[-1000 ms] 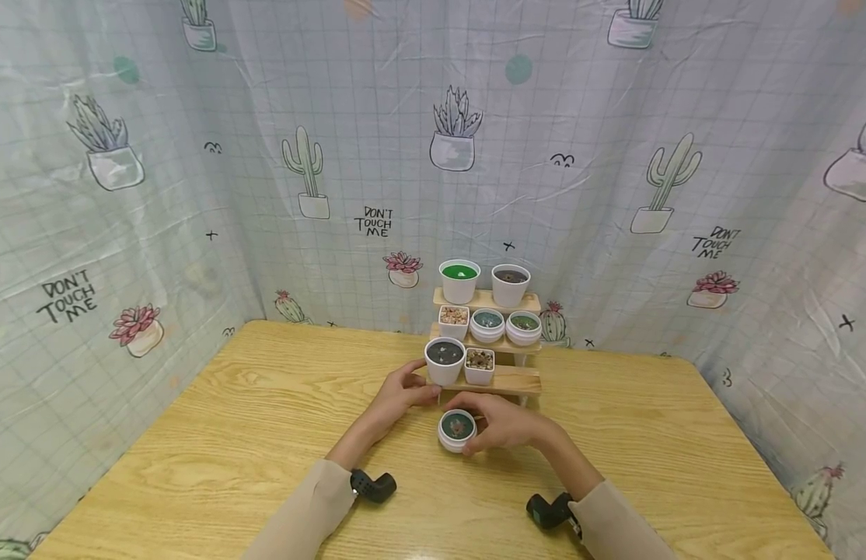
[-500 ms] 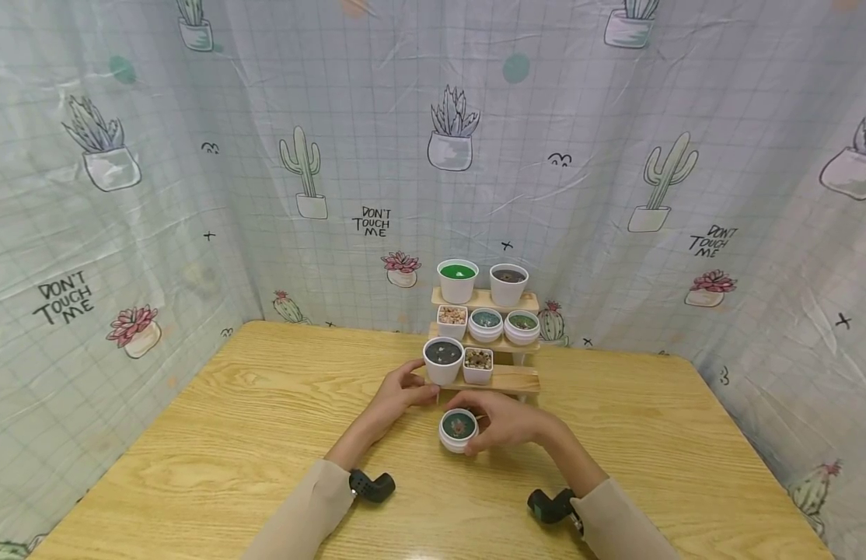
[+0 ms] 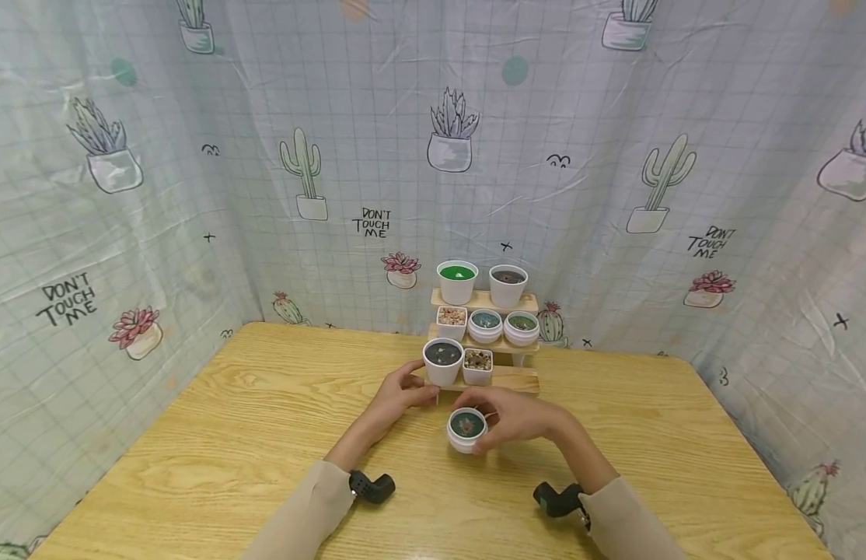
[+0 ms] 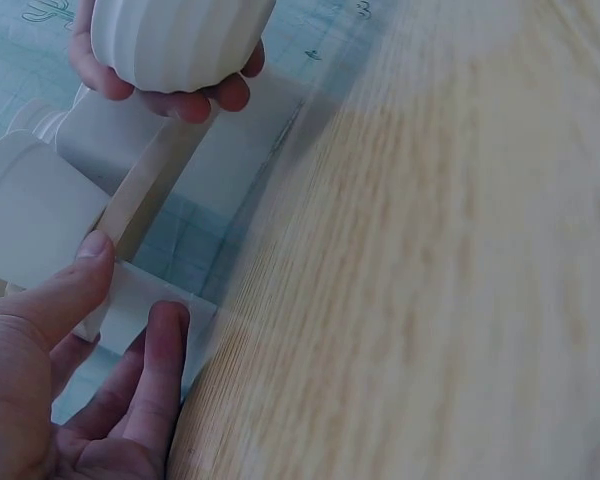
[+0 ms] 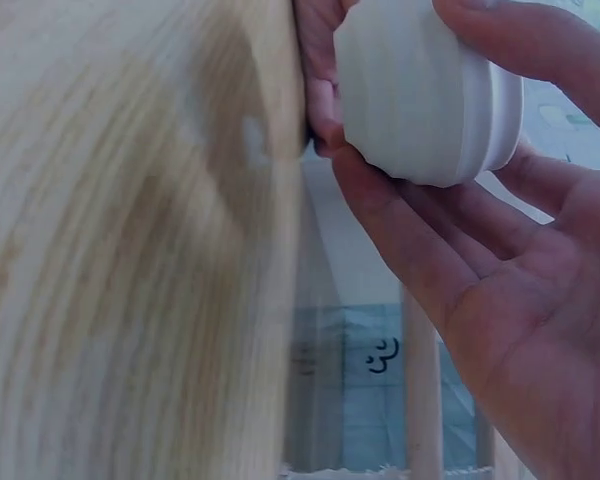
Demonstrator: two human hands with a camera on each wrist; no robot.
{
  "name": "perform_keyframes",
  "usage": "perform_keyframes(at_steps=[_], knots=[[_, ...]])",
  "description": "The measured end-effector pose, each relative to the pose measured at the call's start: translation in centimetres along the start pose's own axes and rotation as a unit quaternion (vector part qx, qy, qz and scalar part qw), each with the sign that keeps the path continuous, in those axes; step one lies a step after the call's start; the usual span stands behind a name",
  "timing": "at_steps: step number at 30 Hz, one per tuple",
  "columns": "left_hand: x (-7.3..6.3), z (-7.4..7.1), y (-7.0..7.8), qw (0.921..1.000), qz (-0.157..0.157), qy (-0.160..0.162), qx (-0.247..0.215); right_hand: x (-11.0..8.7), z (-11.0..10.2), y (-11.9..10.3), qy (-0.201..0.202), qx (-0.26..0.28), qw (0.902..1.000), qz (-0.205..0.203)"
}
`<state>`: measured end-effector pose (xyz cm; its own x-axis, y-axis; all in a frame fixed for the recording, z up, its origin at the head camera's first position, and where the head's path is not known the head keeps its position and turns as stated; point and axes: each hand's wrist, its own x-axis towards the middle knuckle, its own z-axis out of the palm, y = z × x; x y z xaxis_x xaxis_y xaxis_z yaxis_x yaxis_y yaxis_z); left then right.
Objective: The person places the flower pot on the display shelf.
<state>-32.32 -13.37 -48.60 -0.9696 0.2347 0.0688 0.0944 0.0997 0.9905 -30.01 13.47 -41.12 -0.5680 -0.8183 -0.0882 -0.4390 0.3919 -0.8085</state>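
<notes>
My right hand (image 3: 520, 418) holds a small round white pot (image 3: 462, 444) with a dark green top and a reddish centre. Its thumb and fingers curl round the ribbed side, and the right wrist view shows the pot (image 5: 410, 100) raised off the table. My left hand (image 3: 399, 395) grips the lower left end of a stepped plant stand (image 3: 517, 379). In the left wrist view its thumb lies on the wooden plank (image 4: 158, 185), fingers by the white leg. Just above that hand, a white pot with a dark grey top (image 3: 443, 372) stands on the lowest step.
Beside the grey-topped pot sits a square pebble-topped pot (image 3: 478, 376). The middle step bears a square pot (image 3: 451, 325) and two round pots; two taller pots, one green-topped (image 3: 457, 289), stand on top. A cactus-print curtain (image 3: 335, 155) surrounds the wooden table (image 3: 279, 412).
My right hand has moved slightly to the right, lifting the round pot with it. The left hand stays at the stand's end.
</notes>
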Motion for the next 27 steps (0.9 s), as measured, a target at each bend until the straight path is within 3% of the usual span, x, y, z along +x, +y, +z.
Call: perform_keyframes(at_steps=[17,27], knots=[[0.1,-0.1,-0.2,0.9999,0.004,-0.010,0.002,-1.9,-1.9,-1.1,-0.008,0.027,0.9995,-0.015],[0.1,0.0,-0.1,1.0000,0.004,-0.005,-0.006,-2.8,-2.9,-1.3,0.016,0.021,0.9992,-0.030]])
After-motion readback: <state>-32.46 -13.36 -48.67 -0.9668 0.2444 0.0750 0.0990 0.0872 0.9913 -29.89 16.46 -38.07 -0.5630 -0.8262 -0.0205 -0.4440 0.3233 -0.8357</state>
